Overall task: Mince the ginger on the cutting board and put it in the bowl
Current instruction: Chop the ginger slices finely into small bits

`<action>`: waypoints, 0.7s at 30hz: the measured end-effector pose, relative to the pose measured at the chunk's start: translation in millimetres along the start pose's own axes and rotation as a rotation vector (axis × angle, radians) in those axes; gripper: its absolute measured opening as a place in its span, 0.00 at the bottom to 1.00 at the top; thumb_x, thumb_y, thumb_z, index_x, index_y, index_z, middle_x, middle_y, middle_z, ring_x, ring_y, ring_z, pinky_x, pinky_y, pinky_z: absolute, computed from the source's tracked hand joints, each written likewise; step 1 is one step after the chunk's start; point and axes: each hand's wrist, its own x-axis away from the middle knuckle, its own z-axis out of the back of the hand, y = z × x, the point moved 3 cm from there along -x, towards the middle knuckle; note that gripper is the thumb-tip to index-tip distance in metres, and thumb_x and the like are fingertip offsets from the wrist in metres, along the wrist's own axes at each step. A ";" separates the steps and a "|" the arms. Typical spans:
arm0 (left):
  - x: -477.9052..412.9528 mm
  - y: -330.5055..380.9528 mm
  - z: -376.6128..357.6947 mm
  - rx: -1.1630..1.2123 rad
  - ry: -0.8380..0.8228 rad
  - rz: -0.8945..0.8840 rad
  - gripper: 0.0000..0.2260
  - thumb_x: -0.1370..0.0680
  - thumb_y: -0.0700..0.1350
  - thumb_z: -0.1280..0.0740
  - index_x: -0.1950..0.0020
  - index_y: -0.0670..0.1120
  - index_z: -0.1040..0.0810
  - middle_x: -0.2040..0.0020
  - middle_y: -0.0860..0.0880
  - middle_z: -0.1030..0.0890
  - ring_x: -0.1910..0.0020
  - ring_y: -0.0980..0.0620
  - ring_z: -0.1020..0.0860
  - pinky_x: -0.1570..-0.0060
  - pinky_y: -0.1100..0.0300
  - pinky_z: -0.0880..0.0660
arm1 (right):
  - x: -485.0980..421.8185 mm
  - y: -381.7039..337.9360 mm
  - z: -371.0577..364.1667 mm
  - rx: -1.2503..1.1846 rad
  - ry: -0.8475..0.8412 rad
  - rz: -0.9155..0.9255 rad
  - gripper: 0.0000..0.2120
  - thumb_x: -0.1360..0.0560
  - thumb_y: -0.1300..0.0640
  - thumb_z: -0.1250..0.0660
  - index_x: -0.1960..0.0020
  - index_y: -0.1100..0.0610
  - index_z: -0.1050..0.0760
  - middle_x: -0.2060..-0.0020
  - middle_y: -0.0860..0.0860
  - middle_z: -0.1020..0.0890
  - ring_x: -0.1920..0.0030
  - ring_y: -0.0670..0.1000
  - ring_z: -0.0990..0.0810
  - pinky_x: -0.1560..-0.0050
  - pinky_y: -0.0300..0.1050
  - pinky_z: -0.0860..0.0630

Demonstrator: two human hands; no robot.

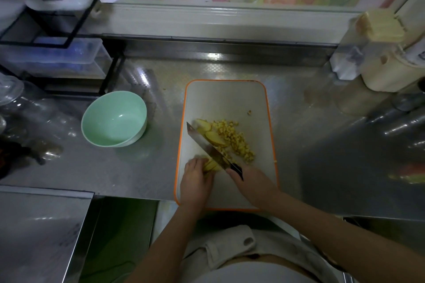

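Note:
A white cutting board with an orange rim [226,96] lies on the steel counter. On it sit a heap of minced ginger [234,138] and some loose ginger slices [212,132]. My left hand [195,179] holds a stack of ginger slices [211,165] at the board's near left, fingers curled over them. My right hand [249,182] grips the black handle of a knife [208,145]; its blade runs diagonally up-left across the slices. An empty mint-green bowl [114,119] stands left of the board.
A black wire rack with plastic containers [59,30] fills the back left. Clear glass jars [27,108] stand at the left edge. Cream-coloured appliances [386,57] occupy the back right. Bare steel counter [322,145] lies right of the board.

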 end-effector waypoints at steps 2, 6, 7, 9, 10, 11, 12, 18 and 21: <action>-0.2 0.0 2.2 -0.006 0.009 0.002 0.15 0.23 0.45 0.36 0.37 0.44 0.27 0.39 0.46 0.26 0.38 0.49 0.31 0.46 0.62 0.34 | 0.5 -1.8 0.5 0.018 -0.015 -0.003 0.18 0.21 0.43 0.45 0.60 0.57 0.32 0.70 0.48 0.30 0.70 0.46 0.31 0.70 0.40 0.38; 0.0 1.0 4.7 0.037 0.025 0.010 0.14 0.23 0.43 0.36 0.38 0.43 0.26 0.42 0.45 0.25 0.41 0.49 0.29 0.48 0.64 0.34 | -0.2 -3.2 -0.5 0.054 -0.032 0.005 0.20 0.21 0.43 0.46 0.57 0.59 0.29 0.68 0.50 0.29 0.68 0.49 0.29 0.71 0.41 0.37; 0.2 0.8 5.1 0.045 0.033 0.010 0.13 0.23 0.43 0.36 0.39 0.43 0.25 0.42 0.45 0.24 0.42 0.48 0.28 0.49 0.64 0.34 | -0.2 -2.7 -1.3 0.052 -0.035 0.002 0.20 0.21 0.43 0.46 0.58 0.59 0.30 0.69 0.49 0.30 0.68 0.49 0.30 0.72 0.40 0.38; 0.0 0.0 5.7 0.057 0.049 0.015 0.11 0.23 0.41 0.37 0.41 0.42 0.24 0.43 0.44 0.23 0.43 0.47 0.26 0.49 0.64 0.34 | -0.5 -3.1 -1.8 0.057 -0.041 -0.002 0.20 0.20 0.43 0.46 0.61 0.57 0.32 0.71 0.48 0.31 0.70 0.47 0.31 0.74 0.36 0.39; -0.2 -0.1 5.7 0.061 0.055 0.017 0.10 0.22 0.40 0.37 0.42 0.42 0.23 0.44 0.44 0.23 0.44 0.47 0.26 0.50 0.64 0.34 | -0.6 -3.9 -1.5 0.067 -0.046 -0.003 0.20 0.20 0.43 0.46 0.62 0.57 0.33 0.71 0.48 0.32 0.70 0.47 0.32 0.75 0.35 0.39; -0.7 0.1 5.8 0.064 0.061 0.017 0.10 0.22 0.40 0.37 0.43 0.41 0.23 0.45 0.44 0.22 0.45 0.47 0.25 0.52 0.65 0.35 | -1.1 -4.8 -1.5 0.076 -0.052 -0.005 0.19 0.20 0.44 0.46 0.62 0.57 0.33 0.71 0.48 0.32 0.70 0.48 0.31 0.75 0.35 0.39; -1.2 0.9 6.1 0.068 0.067 0.015 0.09 0.22 0.40 0.37 0.44 0.41 0.22 0.47 0.43 0.22 0.47 0.46 0.25 0.54 0.66 0.36 | -1.4 -5.9 -1.2 0.082 -0.061 -0.006 0.19 0.20 0.44 0.46 0.62 0.57 0.33 0.71 0.48 0.33 0.69 0.48 0.31 0.75 0.35 0.39; -5.4 1.5 7.1 0.063 0.066 -0.013 0.05 0.24 0.37 0.35 0.51 0.39 0.21 0.53 0.42 0.21 0.53 0.46 0.24 0.59 0.67 0.38 | -5.2 -14.1 -0.4 0.105 -0.123 -0.021 0.19 0.19 0.46 0.46 0.67 0.51 0.40 0.72 0.48 0.33 0.73 0.45 0.34 0.74 0.39 0.39; -7.1 -1.5 6.4 0.042 0.045 -0.031 0.04 0.24 0.36 0.36 0.53 0.39 0.21 0.54 0.42 0.22 0.54 0.45 0.24 0.58 0.62 0.35 | -7.8 -16.8 -4.9 0.117 -0.134 -0.005 0.19 0.19 0.47 0.46 0.67 0.50 0.41 0.72 0.47 0.34 0.71 0.48 0.32 0.72 0.42 0.37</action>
